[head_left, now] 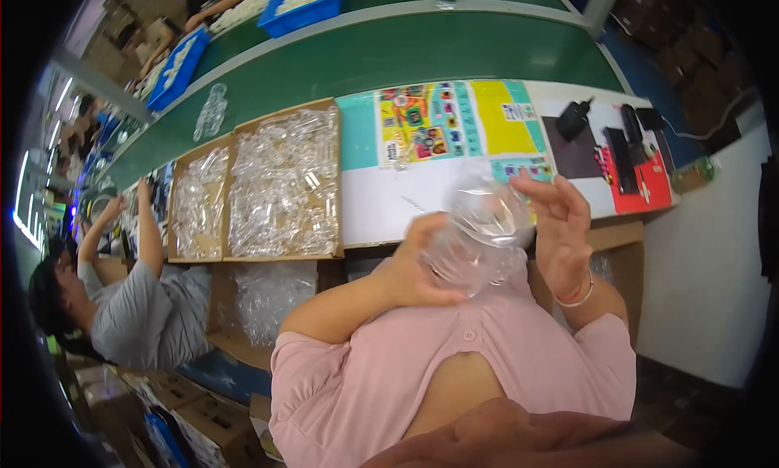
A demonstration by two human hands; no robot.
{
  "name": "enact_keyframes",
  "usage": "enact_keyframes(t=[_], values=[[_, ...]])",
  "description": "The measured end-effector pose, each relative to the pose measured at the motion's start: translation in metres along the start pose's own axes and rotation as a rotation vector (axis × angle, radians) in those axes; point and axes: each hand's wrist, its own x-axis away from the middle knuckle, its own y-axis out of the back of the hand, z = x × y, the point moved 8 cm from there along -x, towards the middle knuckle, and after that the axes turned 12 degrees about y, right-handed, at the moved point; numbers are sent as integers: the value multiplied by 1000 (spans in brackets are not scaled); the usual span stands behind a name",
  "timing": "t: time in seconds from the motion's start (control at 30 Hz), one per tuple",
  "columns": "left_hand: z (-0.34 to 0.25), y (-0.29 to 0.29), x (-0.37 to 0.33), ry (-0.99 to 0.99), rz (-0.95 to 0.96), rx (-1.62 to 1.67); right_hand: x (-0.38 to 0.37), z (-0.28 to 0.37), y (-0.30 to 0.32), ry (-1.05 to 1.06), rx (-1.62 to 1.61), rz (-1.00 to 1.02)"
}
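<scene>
In front of my chest I hold a clear, rounded plastic container (479, 233), blurred by motion and glare, so its exact shape is hard to make out. The fingers of my left hand (418, 261) wrap round its lower left side. On its other side my right hand (561, 229) is raised with the fingers stretched and apart; whether a fingertip touches the container cannot be told. Beneath the container lies a worktop with a printed colourful sheet (430, 119) and a white surface (373, 204).
To the left stand cardboard trays (339, 176) full of small clear plastic pieces. A green conveyor (365, 58) runs behind, carrying a clear bottle-like piece (211, 111) and blue bins (299, 20). A black bottle (574, 119) stands at right. A co-worker in grey (154, 314) sits at left.
</scene>
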Motion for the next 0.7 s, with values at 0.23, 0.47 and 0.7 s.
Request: enact_keyframes(t=[0.23, 0.47, 0.7], values=[[-46, -27, 24, -519, 85, -411, 30, 5, -58, 8, -272, 645], [-35, -15, 41, -464, 45, -413, 30, -14, -72, 37, -452, 727], [-14, 31, 43, -289, -423, -274, -30, -60, -51, 115, 157, 73]])
